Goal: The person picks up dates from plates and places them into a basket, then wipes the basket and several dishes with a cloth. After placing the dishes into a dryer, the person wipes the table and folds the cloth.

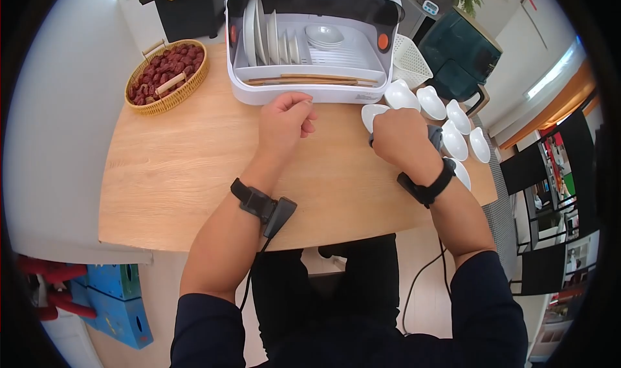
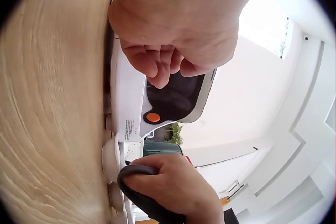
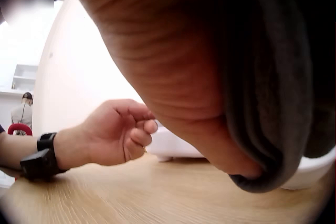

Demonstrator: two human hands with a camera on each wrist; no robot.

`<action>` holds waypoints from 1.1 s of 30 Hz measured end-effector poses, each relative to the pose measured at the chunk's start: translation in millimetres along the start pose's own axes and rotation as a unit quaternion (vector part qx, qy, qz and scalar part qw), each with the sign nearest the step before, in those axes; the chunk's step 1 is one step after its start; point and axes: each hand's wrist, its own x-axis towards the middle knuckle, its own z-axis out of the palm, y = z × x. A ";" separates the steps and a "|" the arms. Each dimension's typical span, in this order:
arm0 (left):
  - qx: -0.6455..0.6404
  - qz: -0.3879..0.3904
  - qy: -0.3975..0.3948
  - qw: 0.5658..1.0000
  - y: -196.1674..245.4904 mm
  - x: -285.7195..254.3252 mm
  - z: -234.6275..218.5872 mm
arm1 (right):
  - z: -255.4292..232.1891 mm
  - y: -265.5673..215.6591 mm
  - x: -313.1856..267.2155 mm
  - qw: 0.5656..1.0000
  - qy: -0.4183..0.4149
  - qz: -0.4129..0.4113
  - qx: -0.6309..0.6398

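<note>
Wooden counter (image 1: 181, 174) carries a white dish rack cabinet (image 1: 310, 38) at 12 o'clock, loaded with upright plates (image 1: 259, 28) and chopsticks along its front ledge, and a wicker basket of red dates (image 1: 167, 75) at 10 o'clock. A cluster of white spoons (image 1: 446, 119) lies at 2 o'clock, just right of the cabinet. Left hand (image 1: 284, 122) rests loosely curled, grip empty, just before the cabinet front; right hand (image 1: 402, 138) has its grip closed round a dark grey cloth (image 1: 435, 135), over the nearest white spoon (image 1: 373, 114).
</note>
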 end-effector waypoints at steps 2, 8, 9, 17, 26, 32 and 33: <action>0.001 -0.002 -0.005 1.000 -2.1 1.6 -0.4 | 17.7 4.7 7.4 1.000 0.000 -0.025 -0.011; 0.036 -0.067 -0.055 0.996 -4.9 1.7 -0.6 | 8.8 -4.3 12.2 0.997 -0.035 -0.058 -0.029; 0.038 -0.111 -0.082 0.990 -5.9 1.6 -0.4 | -0.4 -8.6 9.2 0.998 -0.025 -0.054 -0.020; -0.177 -0.271 -0.214 0.922 5.2 -7.9 9.1 | -47.8 -59.6 -10.2 0.984 0.097 -0.100 0.111; -0.267 -0.070 -0.120 0.953 6.6 3.4 -3.0 | -53.6 -36.0 8.6 0.855 0.091 0.052 0.509; -0.229 -0.069 -0.112 0.964 1.2 -6.7 15.8 | 15.9 -76.9 44.7 0.856 0.356 0.051 0.372; -0.221 -0.068 -0.097 0.968 -0.5 -8.2 16.6 | 15.1 -80.4 44.8 0.845 0.334 0.046 0.414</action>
